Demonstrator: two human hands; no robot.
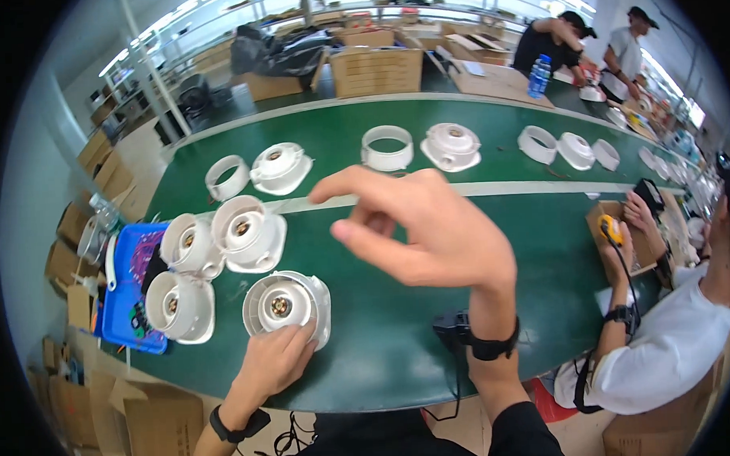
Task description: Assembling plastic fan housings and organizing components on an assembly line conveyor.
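Observation:
My left hand [277, 361] is closed on the near rim of a round white plastic housing [318, 306] with a brass-coloured metal part at its centre. Its fingertips reach over the wall. My right hand [433, 226] is raised over the table, thumb and forefinger apart, the other fingers curled, nothing visible in it. To the left of the held housing stand three similar units: a white housing [263, 246], another white housing [181, 249] and a nearer white housing [179, 307]. Each has a ring-shaped wall and a metal centre.
A blue tray [111, 321] with purple wires and a green part lies at the left. White rings [387, 164] and white housings [451, 149] line the green table's [384, 324] far half. At right, a co-worker's hand [619, 247] holds a yellow tool [611, 230] by a cardboard box [598, 216].

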